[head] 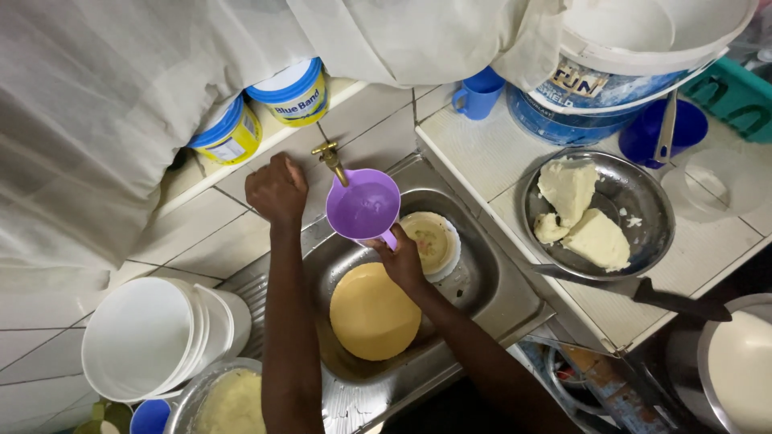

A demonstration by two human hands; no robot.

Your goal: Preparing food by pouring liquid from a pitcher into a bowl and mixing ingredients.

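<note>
Fingers of the right hand (pixel 400 259) grip a purple jug (pixel 363 206) (by its handle) under the tap (pixel 330 155); left hand (pixel 277 190) closes on the tap's top.

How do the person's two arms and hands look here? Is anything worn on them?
Both arms are bare along all that shows, with no sleeve in view. The left hand and the right hand wear no gloves. No watch, bracelet or ring can be seen on the wrists or fingers. Both forearms are slim and straight.
</note>
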